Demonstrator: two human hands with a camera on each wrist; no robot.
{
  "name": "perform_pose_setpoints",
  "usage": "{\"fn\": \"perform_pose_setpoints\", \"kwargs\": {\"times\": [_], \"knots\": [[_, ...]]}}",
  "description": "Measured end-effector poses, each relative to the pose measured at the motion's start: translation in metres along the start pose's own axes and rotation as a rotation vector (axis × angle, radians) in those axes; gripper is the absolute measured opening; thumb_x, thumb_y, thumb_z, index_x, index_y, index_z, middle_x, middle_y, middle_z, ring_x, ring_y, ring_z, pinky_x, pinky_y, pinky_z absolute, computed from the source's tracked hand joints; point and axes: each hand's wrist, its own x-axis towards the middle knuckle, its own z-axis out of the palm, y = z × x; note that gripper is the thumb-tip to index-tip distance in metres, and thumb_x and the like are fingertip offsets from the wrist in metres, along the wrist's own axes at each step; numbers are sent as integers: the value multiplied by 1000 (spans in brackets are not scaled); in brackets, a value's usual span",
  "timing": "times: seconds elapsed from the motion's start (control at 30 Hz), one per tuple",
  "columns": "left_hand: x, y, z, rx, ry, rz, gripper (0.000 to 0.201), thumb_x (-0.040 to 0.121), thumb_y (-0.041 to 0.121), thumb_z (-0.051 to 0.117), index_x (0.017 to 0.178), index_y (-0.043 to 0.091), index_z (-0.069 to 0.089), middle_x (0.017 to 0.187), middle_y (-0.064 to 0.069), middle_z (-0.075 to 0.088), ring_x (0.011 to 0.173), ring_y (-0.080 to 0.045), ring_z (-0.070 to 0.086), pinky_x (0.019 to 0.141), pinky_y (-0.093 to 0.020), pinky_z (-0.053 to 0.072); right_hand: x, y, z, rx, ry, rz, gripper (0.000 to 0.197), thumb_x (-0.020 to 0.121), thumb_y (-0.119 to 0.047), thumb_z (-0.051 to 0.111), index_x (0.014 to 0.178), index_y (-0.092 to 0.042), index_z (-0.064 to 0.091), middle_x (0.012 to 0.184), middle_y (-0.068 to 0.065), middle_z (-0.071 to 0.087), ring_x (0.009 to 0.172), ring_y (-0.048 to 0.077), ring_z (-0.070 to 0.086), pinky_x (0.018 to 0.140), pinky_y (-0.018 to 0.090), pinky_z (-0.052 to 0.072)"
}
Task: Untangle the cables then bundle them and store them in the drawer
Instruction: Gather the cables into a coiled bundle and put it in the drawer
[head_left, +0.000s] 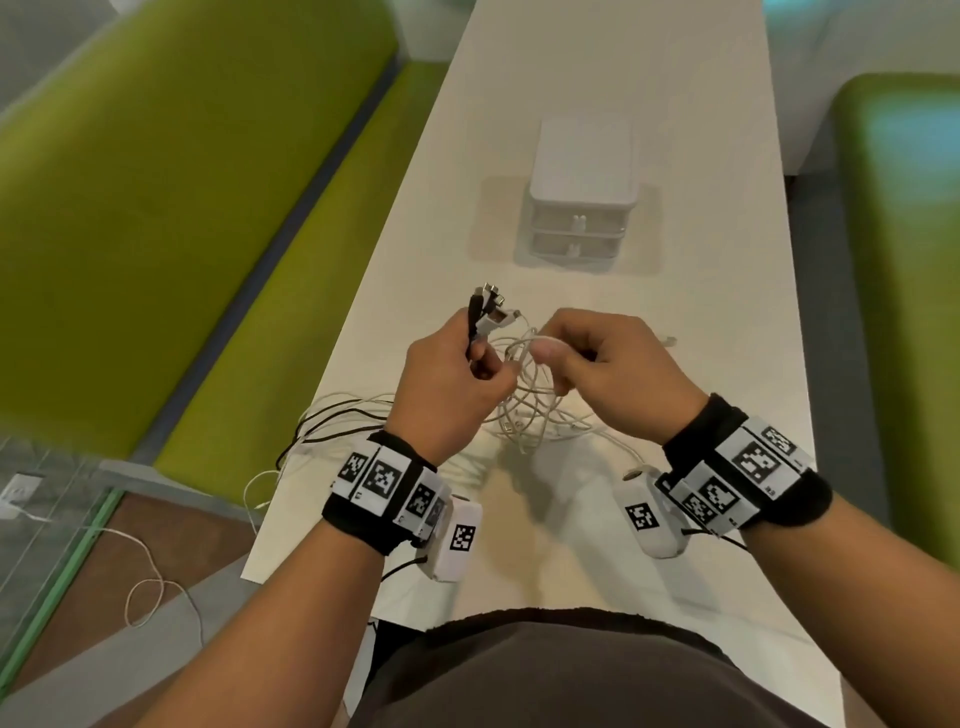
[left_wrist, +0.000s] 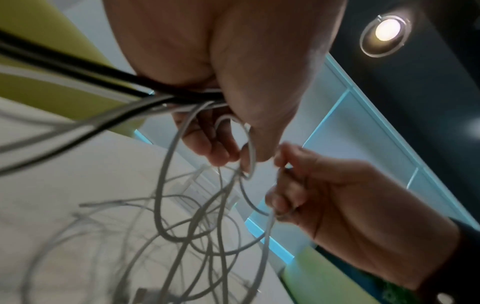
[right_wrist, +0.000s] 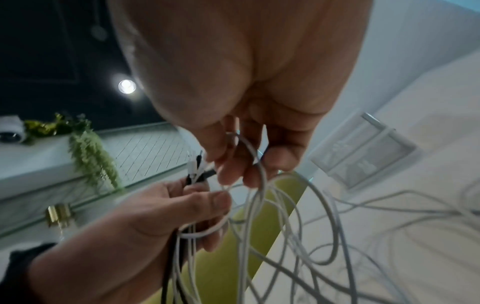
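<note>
My left hand (head_left: 457, 364) grips a bunch of black and white cables just below their plug ends (head_left: 488, 312), which stick up past the fingers. My right hand (head_left: 597, 358) pinches a white cable loop (head_left: 530, 343) right beside it. A tangle of white cables (head_left: 530, 415) hangs from both hands onto the white table (head_left: 727, 322). In the left wrist view the black cables (left_wrist: 78, 67) run into my left hand (left_wrist: 233, 102). The right wrist view shows my right hand (right_wrist: 244, 156) holding a white loop (right_wrist: 257, 164). The small white drawer unit (head_left: 582, 197) stands further back, its drawers closed.
Black and white cable lengths (head_left: 332, 415) trail over the table's left edge. Green benches (head_left: 156, 208) flank the table on the left and right. A loose white cord (head_left: 150, 582) lies on the floor at the lower left.
</note>
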Motion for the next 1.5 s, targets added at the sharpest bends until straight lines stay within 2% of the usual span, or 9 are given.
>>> {"fn": "perform_pose_setpoints", "kwargs": {"times": [0.17, 0.33, 0.57, 0.67, 0.83, 0.97, 1.2, 1.37, 1.5], "knots": [[-2, -6, -4, 34, -67, -41, 41, 77, 37, 86, 105, 24, 60, 67, 8, 50, 57, -2, 56, 59, -18, 48, -5, -2, -5, 394, 94, -71, 18, 103, -14, 57, 108, -3, 71, 65, 15, 66, 58, 23, 65, 57, 27, 51], [2, -9, -17, 139, -62, -40, 38, 78, 42, 84, 102, 22, 63, 72, -4, 61, 68, -12, 60, 65, -22, 49, -5, 2, -17, 417, 291, -16, 17, 99, -22, 66, 97, -11, 78, 54, -9, 53, 49, 14, 38, 48, 22, 34], [6, -11, -48, 81, 86, -13, 35, 87, 26, 78, 75, 40, 48, 79, -9, 66, 71, -10, 61, 66, -16, 46, 2, 18, -34, 463, 362, 171, 17, 101, -16, 61, 97, -1, 68, 67, 6, 65, 54, 20, 64, 50, 28, 39], [6, -6, -47, 74, 91, 28, 41, 85, 19, 80, 73, 39, 46, 81, -15, 67, 71, -10, 62, 68, -13, 46, 2, 16, -27, 285, 343, 200, 5, 98, -15, 62, 100, -15, 66, 79, 5, 69, 52, 13, 61, 49, 27, 44], [2, -1, -37, 43, 58, 131, 48, 82, 13, 82, 71, 42, 46, 73, -5, 66, 68, -6, 60, 69, -15, 47, 2, 18, -21, -441, 159, -68, 57, 76, -6, 63, 126, -31, 54, 132, -2, 48, 116, 26, 50, 95, 47, 47], [0, 0, -30, 55, 16, 156, 39, 82, 17, 83, 75, 40, 51, 71, 9, 66, 70, -4, 60, 70, -9, 42, 9, 8, -8, -521, 15, -402, 50, 87, -4, 56, 129, -32, 62, 142, -15, 55, 131, 19, 43, 95, 40, 36], [-5, -2, -31, 57, -40, 143, 44, 81, 15, 84, 72, 44, 52, 69, 9, 65, 70, -4, 60, 70, -12, 45, 33, 17, -6, -684, -182, -146, 13, 93, -24, 68, 101, -21, 77, 95, -3, 69, 92, 21, 60, 75, 34, 47], [-4, -11, -32, 115, -26, 26, 34, 83, 14, 82, 82, 36, 56, 60, 18, 58, 64, 4, 57, 65, -3, 39, 36, 6, -27, -545, -190, 11, 18, 83, -36, 82, 84, -19, 75, 72, -6, 62, 64, 9, 57, 58, 23, 39], [2, -12, -36, 86, 82, 40, 40, 83, 13, 81, 78, 39, 51, 69, 1, 65, 71, -3, 62, 68, -4, 43, 26, 1, -34, -336, -229, 25, 23, 82, -37, 83, 80, -20, 68, 67, -5, 64, 55, 7, 56, 56, 22, 45]]}}
